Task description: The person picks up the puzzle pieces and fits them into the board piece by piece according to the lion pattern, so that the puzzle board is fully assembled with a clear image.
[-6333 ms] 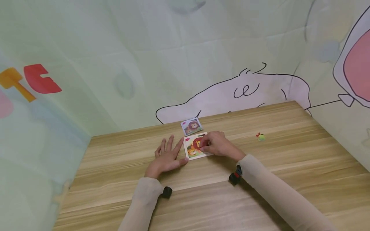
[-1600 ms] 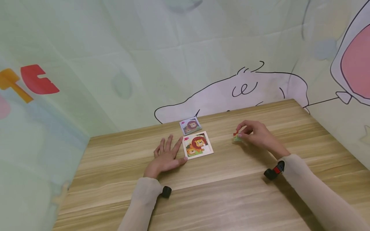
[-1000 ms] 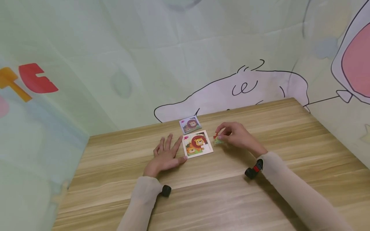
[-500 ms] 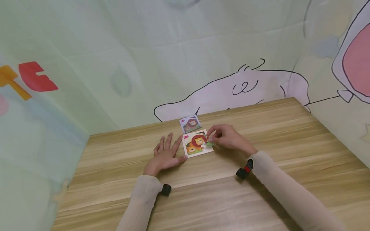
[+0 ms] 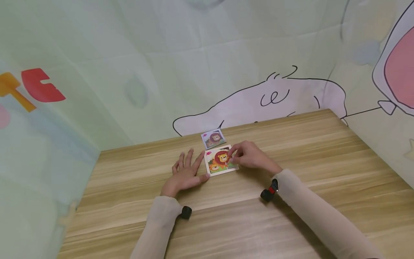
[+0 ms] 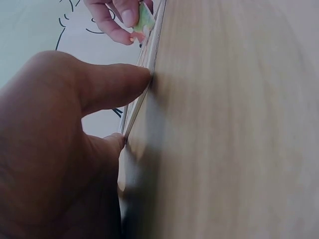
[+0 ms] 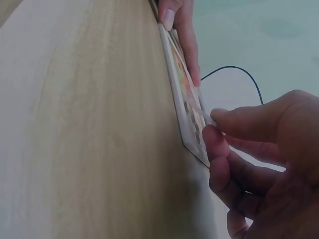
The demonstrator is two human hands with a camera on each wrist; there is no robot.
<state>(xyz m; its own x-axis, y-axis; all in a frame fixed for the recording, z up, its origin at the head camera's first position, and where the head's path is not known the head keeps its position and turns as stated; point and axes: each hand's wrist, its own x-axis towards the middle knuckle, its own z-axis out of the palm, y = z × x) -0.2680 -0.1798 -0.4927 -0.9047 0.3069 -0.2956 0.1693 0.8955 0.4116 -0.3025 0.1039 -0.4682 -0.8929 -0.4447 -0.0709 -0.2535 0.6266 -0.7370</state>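
Note:
A square jigsaw puzzle board (image 5: 217, 158) with a lion and a cub lies on the wooden table. My left hand (image 5: 185, 177) rests flat with fingers spread, its thumb and index finger touching the board's left edge. Between thumb and fingers, my right hand (image 5: 250, 155) pinches a green and red puzzle piece (image 6: 145, 19) over the board's right part. That piece is tilted, seen nearly edge-on in the right wrist view, and the fingers partly cover it. Whether it touches the board, I cannot tell.
Just behind the board lies a small picture card (image 5: 213, 139) with the same lion scene. The wooden table (image 5: 226, 223) ends at a printed cloth backdrop (image 5: 168, 72). Black wrist cameras sit on both sleeves.
My right hand took the loose puzzle piece from the table's right side and carried it left to the board. Over the last half second it moved slightly further left. My left hand stayed put.

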